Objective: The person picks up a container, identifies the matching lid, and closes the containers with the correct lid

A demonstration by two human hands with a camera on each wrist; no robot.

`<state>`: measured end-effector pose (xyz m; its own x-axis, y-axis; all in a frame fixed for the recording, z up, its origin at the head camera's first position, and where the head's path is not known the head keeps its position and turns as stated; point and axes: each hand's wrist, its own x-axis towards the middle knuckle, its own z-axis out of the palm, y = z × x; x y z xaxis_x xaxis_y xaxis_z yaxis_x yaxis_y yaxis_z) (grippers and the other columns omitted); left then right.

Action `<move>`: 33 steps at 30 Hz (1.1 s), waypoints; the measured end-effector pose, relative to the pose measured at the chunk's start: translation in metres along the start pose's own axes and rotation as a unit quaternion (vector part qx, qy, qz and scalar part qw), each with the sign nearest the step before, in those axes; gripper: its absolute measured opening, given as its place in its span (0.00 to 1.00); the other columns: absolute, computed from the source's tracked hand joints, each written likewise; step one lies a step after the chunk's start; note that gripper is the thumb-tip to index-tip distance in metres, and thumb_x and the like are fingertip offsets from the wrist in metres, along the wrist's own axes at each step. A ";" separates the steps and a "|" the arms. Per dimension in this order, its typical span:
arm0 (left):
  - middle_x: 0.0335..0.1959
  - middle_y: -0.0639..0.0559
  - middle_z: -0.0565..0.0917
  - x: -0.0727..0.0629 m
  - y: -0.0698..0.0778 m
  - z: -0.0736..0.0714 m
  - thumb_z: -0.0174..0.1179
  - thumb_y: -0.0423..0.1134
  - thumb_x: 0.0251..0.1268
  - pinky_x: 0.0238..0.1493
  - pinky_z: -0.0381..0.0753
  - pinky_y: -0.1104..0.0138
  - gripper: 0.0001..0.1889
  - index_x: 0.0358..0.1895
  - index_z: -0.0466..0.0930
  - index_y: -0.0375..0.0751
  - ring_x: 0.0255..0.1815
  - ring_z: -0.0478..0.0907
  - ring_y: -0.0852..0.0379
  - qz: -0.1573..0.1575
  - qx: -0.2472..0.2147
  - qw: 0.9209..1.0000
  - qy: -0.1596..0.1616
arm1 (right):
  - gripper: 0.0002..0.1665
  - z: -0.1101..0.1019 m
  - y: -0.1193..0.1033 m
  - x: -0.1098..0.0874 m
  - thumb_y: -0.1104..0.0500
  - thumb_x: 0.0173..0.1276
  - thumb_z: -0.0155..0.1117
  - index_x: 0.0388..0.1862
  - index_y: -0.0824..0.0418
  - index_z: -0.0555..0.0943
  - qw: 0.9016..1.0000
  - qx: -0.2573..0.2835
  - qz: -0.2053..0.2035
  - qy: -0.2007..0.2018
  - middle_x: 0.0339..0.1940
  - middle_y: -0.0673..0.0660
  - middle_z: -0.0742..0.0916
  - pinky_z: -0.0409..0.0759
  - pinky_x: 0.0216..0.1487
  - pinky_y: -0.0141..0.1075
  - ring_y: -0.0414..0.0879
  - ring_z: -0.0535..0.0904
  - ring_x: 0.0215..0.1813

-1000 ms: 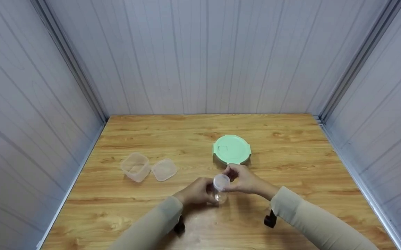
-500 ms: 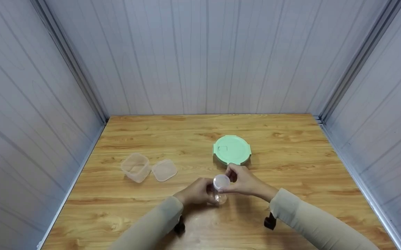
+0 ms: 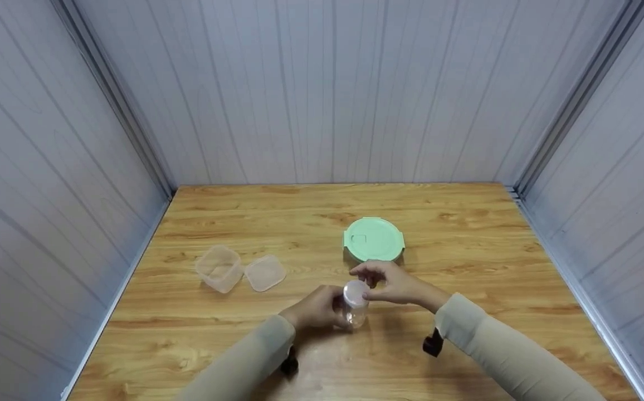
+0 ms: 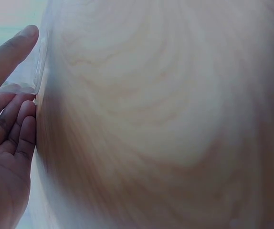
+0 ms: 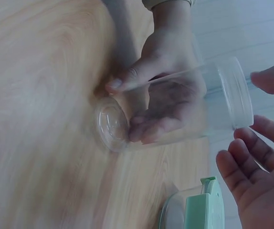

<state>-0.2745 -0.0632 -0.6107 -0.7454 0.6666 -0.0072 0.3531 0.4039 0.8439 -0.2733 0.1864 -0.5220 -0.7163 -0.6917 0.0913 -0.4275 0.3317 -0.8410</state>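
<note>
A clear plastic jar with a translucent white lid on its top stands upright on the wooden table. My left hand grips the jar low on its side, thumb and fingers around the wall; in the left wrist view only part of that hand and the jar's edge show. My right hand is at the lid, with its thumb by the rim and its fingers spread loosely off it. In the right wrist view the fingertips lie beside the lid, not wrapped around it.
Behind the jar sits a round container with a mint-green lid, close to my right hand. To the left stand an uncovered translucent square container and its flat lid. Pale walls enclose the table.
My right hand's fingers have loosened from the lid and shifted slightly up and left above it. My left hand keeps hold of the jar in the same spot.
</note>
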 end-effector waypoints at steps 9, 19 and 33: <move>0.48 0.63 0.89 -0.001 0.003 0.001 0.86 0.36 0.53 0.58 0.81 0.71 0.27 0.59 0.89 0.47 0.48 0.81 0.68 -0.001 -0.019 1.000 -0.004 | 0.31 -0.005 0.008 0.002 0.70 0.62 0.68 0.66 0.71 0.84 0.999 0.007 -0.037 -0.029 0.50 0.69 0.87 0.82 0.49 0.32 0.38 0.79 0.46; 0.46 0.60 0.90 0.000 0.003 0.000 0.86 0.38 0.53 0.56 0.81 0.71 0.25 0.56 0.89 0.46 0.45 0.81 0.69 0.001 -0.010 1.000 0.002 | 0.27 -0.004 0.011 0.000 0.66 0.61 0.79 0.60 0.70 0.86 1.000 0.011 -0.006 -0.009 0.45 0.66 0.87 0.81 0.47 0.32 0.45 0.79 0.43; 0.40 0.63 0.87 0.000 0.002 0.000 0.87 0.40 0.52 0.46 0.80 0.72 0.25 0.54 0.89 0.47 0.39 0.78 0.69 -0.009 0.001 1.000 0.006 | 0.22 0.009 0.002 -0.007 0.59 0.61 0.85 0.47 0.66 0.84 0.998 -0.005 0.029 0.048 0.36 0.57 0.85 0.73 0.38 0.27 0.47 0.76 0.36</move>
<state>-0.2730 -0.0621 -0.6089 -0.7583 0.6518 -0.0149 0.3408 0.4158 0.8432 -0.2643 0.1866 -0.5292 -0.7892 -0.6069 0.0939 -0.3892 0.3760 -0.8409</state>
